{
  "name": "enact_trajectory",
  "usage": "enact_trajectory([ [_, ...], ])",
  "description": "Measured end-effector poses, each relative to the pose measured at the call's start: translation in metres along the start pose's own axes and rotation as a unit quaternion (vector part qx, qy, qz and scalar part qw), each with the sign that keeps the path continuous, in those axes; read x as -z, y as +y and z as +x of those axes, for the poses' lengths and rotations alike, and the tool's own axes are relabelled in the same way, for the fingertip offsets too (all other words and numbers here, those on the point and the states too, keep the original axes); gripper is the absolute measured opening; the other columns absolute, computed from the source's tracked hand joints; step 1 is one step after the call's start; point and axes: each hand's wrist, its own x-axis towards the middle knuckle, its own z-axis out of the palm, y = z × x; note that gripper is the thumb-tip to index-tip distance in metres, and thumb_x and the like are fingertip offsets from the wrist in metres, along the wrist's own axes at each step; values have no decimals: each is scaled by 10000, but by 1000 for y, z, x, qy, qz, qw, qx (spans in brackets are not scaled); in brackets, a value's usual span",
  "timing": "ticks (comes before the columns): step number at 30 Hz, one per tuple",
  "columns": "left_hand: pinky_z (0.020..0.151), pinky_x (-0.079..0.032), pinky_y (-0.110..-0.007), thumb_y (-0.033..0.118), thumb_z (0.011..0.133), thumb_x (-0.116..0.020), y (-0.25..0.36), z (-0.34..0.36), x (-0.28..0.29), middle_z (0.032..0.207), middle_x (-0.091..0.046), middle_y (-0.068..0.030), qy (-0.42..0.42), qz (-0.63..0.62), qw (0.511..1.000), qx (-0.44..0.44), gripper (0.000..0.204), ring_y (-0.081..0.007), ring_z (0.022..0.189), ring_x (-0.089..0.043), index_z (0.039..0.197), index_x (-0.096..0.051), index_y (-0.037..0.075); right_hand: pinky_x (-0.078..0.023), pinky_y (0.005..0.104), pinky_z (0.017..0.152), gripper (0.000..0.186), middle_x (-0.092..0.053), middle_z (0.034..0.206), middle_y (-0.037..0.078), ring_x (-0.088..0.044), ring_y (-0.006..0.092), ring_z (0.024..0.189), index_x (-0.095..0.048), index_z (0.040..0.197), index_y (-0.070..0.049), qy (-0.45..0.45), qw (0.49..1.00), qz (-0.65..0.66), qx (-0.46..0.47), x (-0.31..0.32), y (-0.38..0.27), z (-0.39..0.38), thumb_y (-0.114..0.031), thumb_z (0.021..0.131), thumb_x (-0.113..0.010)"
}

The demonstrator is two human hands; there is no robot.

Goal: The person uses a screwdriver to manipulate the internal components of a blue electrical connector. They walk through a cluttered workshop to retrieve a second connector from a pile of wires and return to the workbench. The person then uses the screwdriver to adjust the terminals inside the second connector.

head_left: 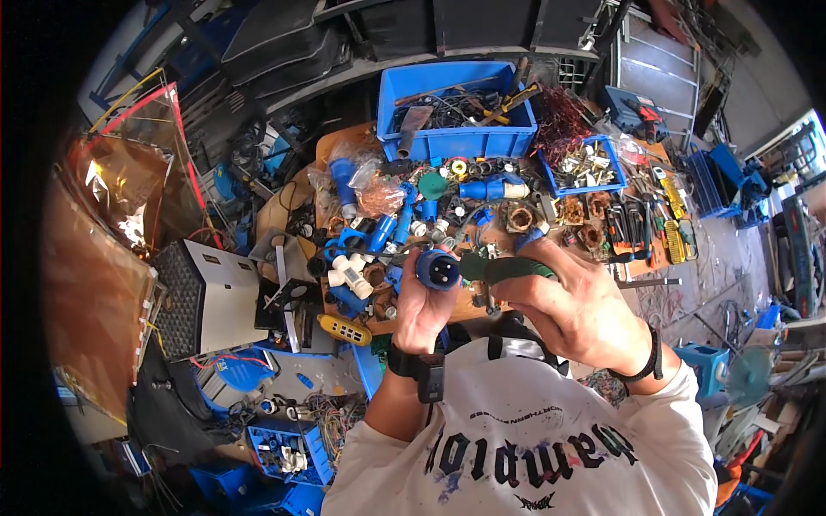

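Observation:
My left hand (416, 316) is closed around a round blue industrial plug (437, 270), held over the near edge of the workbench. The plug's open end faces up and shows its metal pins in a dark recess. My right hand (578, 301) wraps round a dark green tool handle (509, 270). This handle lies level, its left end close beside the plug; I cannot make out the tool's working tip. A small blue piece (532, 236) shows by the right hand's fingers, and whether they touch it I cannot tell.
Plug parts crowd the bench, including white fittings (351, 275). At the back stand a large blue bin (465, 142) of tools and a small blue tray (594, 186) of metal pieces. Hand tools lie right. A yellow push-button control box (344, 329) sits at the near left edge.

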Motion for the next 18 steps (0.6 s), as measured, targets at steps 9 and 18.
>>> enact_trajectory([
  [9,905,-501,-398,255,950,-533,-3,-3,3,954,-665,-167,13,12,1000,10,293,-264,917,-639,991,-583,-31,-537,369,595,374,-647,998,153,-677,262,809,-551,1085,-44,37,988,22,-147,-3,-2,-9,-254,825,-718],
  [18,882,-527,-402,276,944,-557,0,1,4,965,-650,-173,2,-39,999,18,321,-283,930,-639,1026,-561,-34,-535,341,564,426,-548,1073,106,-636,269,790,-556,1159,-99,41,999,-18,10,-9,7,-24,-104,760,-707],
])
